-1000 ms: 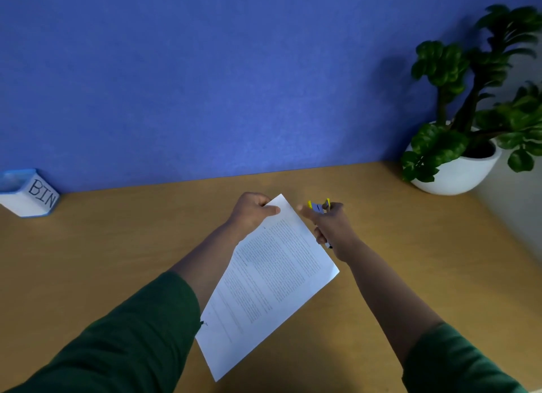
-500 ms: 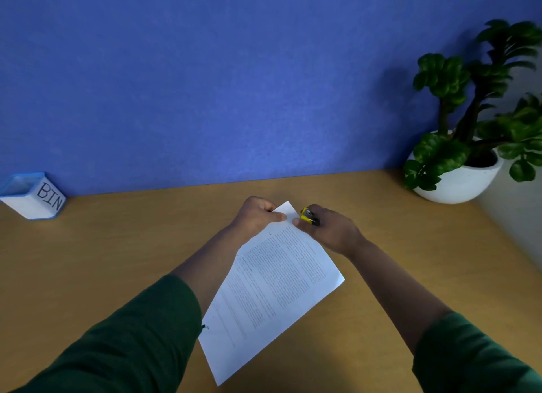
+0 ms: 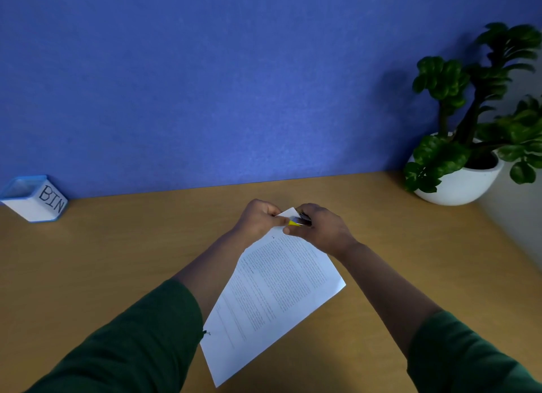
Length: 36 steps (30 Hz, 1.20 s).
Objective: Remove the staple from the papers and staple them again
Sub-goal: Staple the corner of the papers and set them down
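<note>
White printed papers (image 3: pixel 272 293) lie slanted on the wooden desk (image 3: pixel 117 260), their far corner lifted between my hands. My left hand (image 3: pixel 259 219) pinches that top corner. My right hand (image 3: pixel 319 228) is closed around a small yellow and black staple remover (image 3: pixel 297 222), whose tip is pressed against the same corner, touching my left fingers. The staple itself is hidden under the fingers and the tool.
A white box with a blue rim, labelled BIN (image 3: pixel 35 199), stands at the far left against the blue wall. A green plant in a white pot (image 3: pixel 460 184) stands at the far right corner. No stapler is in view.
My right hand has brought the staple remover leftward from beside the papers onto their top corner. My left hand has kept its pinch on that corner.
</note>
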Motion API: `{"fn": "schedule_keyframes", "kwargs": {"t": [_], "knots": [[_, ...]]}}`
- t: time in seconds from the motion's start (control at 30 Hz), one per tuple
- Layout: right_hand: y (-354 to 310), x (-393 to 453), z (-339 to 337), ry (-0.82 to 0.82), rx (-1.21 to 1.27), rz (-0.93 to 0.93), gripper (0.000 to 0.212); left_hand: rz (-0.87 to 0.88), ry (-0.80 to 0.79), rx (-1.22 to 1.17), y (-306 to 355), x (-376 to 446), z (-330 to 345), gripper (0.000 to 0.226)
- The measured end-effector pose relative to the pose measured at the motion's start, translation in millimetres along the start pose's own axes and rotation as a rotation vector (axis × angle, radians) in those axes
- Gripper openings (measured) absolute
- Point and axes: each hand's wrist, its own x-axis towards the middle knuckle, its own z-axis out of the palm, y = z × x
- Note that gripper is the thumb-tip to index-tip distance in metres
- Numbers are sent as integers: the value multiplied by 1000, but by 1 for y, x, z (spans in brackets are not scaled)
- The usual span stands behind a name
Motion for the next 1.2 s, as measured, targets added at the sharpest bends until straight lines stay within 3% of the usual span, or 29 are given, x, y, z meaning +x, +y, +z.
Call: {"fn": "schedule_keyframes", "kwargs": {"t": [0.43,0.6,0.8,0.97,1.1,1.2], "knots": [[-1,3,2,61,26,62,29,21,21,-22,2,-1,5,22],[3,2,5,81,173,116,37,19,9,-17,3,-1,5,23],[22,-5,4,36,314,152,31,10,20,-7,3,-1,2,21],[77,-20,3,232,452,356,27,-1,31,-13,1,0,0,23],[133,-34,0,331,234,632,48,-5,42,-10,1,1,1,23],[158,-45,-2,343,83,732,51,-11,48,-2,0,3,4,29]]}}
